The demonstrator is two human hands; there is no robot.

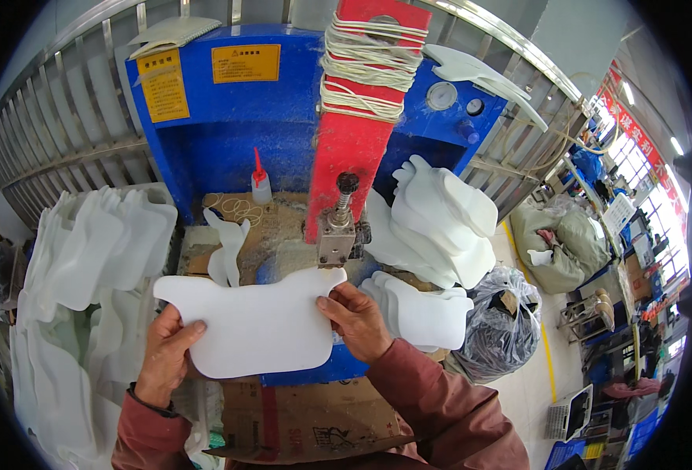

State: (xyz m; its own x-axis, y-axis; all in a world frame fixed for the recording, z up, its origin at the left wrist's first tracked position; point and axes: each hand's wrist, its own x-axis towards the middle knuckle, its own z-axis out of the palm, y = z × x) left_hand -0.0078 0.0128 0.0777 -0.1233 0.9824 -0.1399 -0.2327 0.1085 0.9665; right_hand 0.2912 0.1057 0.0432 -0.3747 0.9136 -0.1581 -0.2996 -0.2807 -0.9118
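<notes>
Both hands grip one white foam cut-out (256, 325) flat, below the press head (336, 235): left hand (164, 352) clamped on its 9 o'clock edge, right hand (358, 319) pinching its 3 o'clock edge. Risk, in my judgement: the right fingers sit close under the head and could be caught. Stacked foam pieces (440, 227) crowd 2 o'clock; a glue bottle (261, 184) stands at 12.
</notes>
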